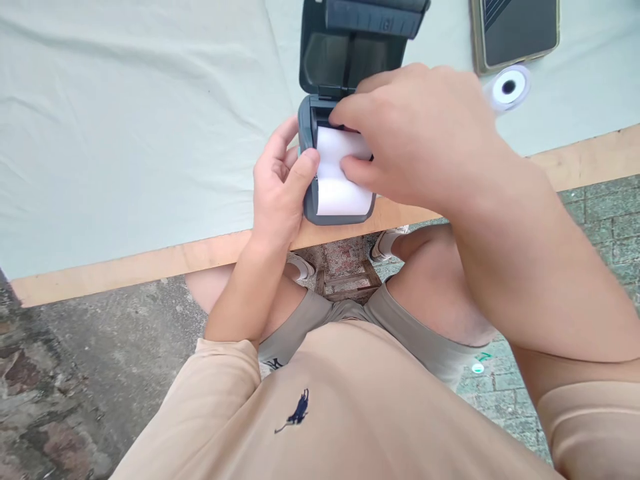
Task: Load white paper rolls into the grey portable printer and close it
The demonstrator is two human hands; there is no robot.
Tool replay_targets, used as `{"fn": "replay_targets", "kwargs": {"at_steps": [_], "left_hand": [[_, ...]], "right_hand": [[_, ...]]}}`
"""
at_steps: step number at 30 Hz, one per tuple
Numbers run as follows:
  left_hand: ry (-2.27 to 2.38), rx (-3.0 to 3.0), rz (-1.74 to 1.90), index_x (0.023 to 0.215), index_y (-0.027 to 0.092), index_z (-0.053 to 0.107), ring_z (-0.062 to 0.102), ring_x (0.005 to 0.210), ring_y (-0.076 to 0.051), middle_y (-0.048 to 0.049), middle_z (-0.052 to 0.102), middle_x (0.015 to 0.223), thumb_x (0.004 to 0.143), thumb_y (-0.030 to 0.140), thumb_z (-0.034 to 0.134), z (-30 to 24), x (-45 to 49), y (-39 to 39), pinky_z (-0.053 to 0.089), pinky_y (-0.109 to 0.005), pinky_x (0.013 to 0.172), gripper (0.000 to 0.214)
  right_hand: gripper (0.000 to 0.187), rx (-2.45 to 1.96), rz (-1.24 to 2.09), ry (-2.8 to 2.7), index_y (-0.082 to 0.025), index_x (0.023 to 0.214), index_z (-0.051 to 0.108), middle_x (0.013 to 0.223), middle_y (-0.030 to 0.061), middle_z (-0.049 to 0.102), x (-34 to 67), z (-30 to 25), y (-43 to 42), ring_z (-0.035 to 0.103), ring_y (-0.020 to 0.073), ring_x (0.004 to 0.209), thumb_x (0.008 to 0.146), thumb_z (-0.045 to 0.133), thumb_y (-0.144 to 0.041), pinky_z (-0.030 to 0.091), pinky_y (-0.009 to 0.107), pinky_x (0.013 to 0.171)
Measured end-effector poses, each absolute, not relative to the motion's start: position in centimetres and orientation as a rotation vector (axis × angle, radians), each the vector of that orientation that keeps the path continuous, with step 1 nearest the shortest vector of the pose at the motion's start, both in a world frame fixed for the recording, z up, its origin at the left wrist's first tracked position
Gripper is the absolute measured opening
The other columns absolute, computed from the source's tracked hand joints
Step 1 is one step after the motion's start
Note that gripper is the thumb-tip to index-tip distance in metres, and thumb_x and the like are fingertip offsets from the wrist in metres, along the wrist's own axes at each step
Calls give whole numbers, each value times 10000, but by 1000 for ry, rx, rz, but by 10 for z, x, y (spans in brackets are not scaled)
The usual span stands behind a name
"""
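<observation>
A dark portable receipt printer is held over the table's front edge with its lid swung up and back. In its compartment sits a white paper roll. My left hand is closed around the printer's left side, the thumb on the rim beside the paper. From the right, my right hand reaches over the compartment. Its thumb presses on the paper, and a fingertip dips in at the roll's far end near the hinge. The other fingers of my right hand are partly hidden.
Another white paper roll lies on the table to the right, close to my right wrist. Behind it is a smartphone in a case. A pale cloth covers the table up to its bare wooden edge, which crosses above my knees.
</observation>
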State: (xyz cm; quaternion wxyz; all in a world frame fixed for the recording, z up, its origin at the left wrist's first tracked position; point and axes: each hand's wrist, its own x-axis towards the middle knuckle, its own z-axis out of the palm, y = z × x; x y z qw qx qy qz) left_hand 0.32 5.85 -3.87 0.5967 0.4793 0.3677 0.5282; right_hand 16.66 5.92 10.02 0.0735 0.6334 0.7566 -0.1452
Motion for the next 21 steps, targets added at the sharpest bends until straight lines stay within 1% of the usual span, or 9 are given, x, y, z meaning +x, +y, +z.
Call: {"fn": "replay_targets", "kwargs": {"at_steps": [3, 6, 7, 9, 12, 15, 18, 20, 21], "left_hand": [[945, 1095, 1211, 1236, 342, 727, 719, 1048, -246, -4, 792, 1160, 833, 654, 800, -37, 5, 56, 549, -367, 815, 515], [1008, 1056, 1198, 1256, 326, 652, 708, 1193, -280, -13, 782, 1095, 853, 667, 785, -36, 4, 58, 543, -388, 939, 544], [998, 1048, 1203, 1253, 318, 640, 694, 1228, -288, -12, 780, 1099, 855, 658, 790, -36, 3, 59, 535, -398, 981, 545], [968, 1029, 1213, 1247, 310, 634, 668, 1273, -300, -8, 776, 1145, 858, 640, 797, -36, 1, 62, 516, -420, 1049, 535], [958, 975, 1225, 1213, 310, 649, 671, 1274, -314, -3, 771, 1191, 850, 622, 818, -34, 1, 63, 524, -444, 1062, 508], [977, 923, 1250, 1174, 305, 671, 684, 1268, -305, 10, 784, 1179, 828, 586, 855, -31, 3, 63, 556, -439, 1053, 482], [949, 918, 1289, 1152, 302, 706, 713, 1201, -276, 21, 798, 1119, 815, 581, 870, -31, 5, 64, 570, -425, 1046, 468], [926, 920, 1293, 1130, 299, 724, 724, 1136, -260, 24, 801, 1088, 793, 589, 884, -32, 5, 66, 570, -426, 1034, 472], [923, 918, 1282, 1121, 300, 728, 723, 1121, -254, 27, 802, 1084, 785, 588, 890, -31, 5, 66, 568, -427, 1033, 471]], "right_hand": [[193, 1910, -453, 2298, -247, 1011, 695, 1244, 111, 708, 170, 105, 58, 702, 417, 1106, 819, 682, -261, 610, 572, 846], [349, 2001, -503, 2500, -254, 1152, 710, 1252, 77, 701, 187, 108, 49, 694, 391, 1180, 806, 663, -254, 625, 578, 913], [355, 2064, -539, 2597, -268, 1162, 716, 1209, 55, 712, 196, 108, 44, 706, 365, 1154, 810, 673, -274, 635, 553, 899], [327, 2224, -595, 2752, -305, 1174, 724, 1170, 14, 728, 216, 106, 31, 729, 319, 1068, 851, 689, -342, 636, 489, 792], [240, 2430, -579, 2751, -288, 1093, 743, 1081, 7, 745, 242, 94, 12, 711, 263, 868, 865, 705, -354, 546, 416, 609], [238, 2486, -527, 2638, -284, 1024, 732, 932, 20, 745, 256, 76, 2, 645, 212, 685, 792, 749, -334, 509, 418, 593], [327, 2386, -383, 2404, -298, 1029, 737, 738, 38, 699, 262, 62, 1, 671, 290, 675, 719, 805, -378, 492, 486, 637], [455, 2326, -451, 2352, -297, 1116, 754, 762, 52, 725, 266, 60, 1, 678, 313, 664, 695, 848, -445, 480, 505, 641], [522, 2351, -540, 2388, -301, 1180, 754, 851, 60, 759, 269, 62, 0, 686, 305, 679, 700, 861, -477, 485, 504, 648]]}}
